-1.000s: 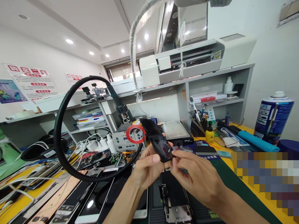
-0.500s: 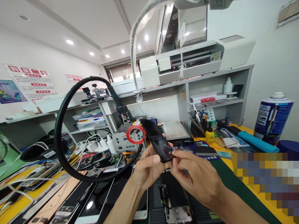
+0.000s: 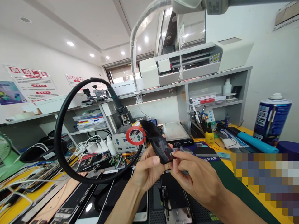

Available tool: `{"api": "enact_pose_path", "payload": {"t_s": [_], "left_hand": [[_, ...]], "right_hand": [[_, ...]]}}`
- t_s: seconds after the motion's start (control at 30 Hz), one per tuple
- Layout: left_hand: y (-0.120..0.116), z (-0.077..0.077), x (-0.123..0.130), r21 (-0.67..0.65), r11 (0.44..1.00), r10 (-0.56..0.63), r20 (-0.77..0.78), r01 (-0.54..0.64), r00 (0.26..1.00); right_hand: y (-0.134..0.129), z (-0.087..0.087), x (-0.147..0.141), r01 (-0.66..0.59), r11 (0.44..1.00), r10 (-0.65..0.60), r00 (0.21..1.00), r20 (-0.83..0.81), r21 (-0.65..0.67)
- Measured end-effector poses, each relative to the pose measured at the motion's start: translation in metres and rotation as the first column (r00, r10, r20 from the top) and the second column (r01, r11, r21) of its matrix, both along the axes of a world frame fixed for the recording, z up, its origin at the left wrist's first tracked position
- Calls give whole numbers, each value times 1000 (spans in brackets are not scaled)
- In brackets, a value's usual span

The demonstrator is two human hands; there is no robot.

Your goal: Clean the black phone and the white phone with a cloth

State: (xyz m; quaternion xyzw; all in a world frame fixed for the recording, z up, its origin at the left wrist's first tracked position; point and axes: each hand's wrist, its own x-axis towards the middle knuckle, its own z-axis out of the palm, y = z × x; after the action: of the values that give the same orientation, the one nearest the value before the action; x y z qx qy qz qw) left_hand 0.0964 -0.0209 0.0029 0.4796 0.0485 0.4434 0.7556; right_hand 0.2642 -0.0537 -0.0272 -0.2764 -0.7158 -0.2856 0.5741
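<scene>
A dark, glossy phone-like panel (image 3: 157, 141) is tilted upright in my left hand (image 3: 148, 169), whose thumb presses on its lower left edge and whose fingers wrap behind it. My right hand (image 3: 195, 174) touches the panel's lower right corner with a fingertip, its other fingers curled in. Whether anything small is between those fingers is hidden. Below both hands an opened phone part (image 3: 177, 199) with a metal plate at its near end lies on a black perforated mat (image 3: 155, 214).
Several phones and screens (image 3: 93, 199) cover the left side. A black hose (image 3: 58, 130) loops over them beside a soldering station (image 3: 121, 141). Behind stand a flat heating plate (image 3: 175, 130) and a yellow bottle (image 3: 209, 135). A blue spray can (image 3: 272, 119) is at right.
The view has shifted very slightly. Both hands and the dark panel keep nearly the same pose.
</scene>
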Motion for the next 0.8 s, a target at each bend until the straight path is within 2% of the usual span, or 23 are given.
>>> {"api": "enact_pose_path", "payload": {"t_s": [0.37,0.8], "left_hand": [[1,-1,0,-17,1000,-25,26,25,999],[1,-1,0,-10,999,-43,35,43,998]], "right_hand": [[-3,4,-1,3,1000,-3,1000,-2,21],[-3,5,0,-6,1000,6,1000,5,-23]]}}
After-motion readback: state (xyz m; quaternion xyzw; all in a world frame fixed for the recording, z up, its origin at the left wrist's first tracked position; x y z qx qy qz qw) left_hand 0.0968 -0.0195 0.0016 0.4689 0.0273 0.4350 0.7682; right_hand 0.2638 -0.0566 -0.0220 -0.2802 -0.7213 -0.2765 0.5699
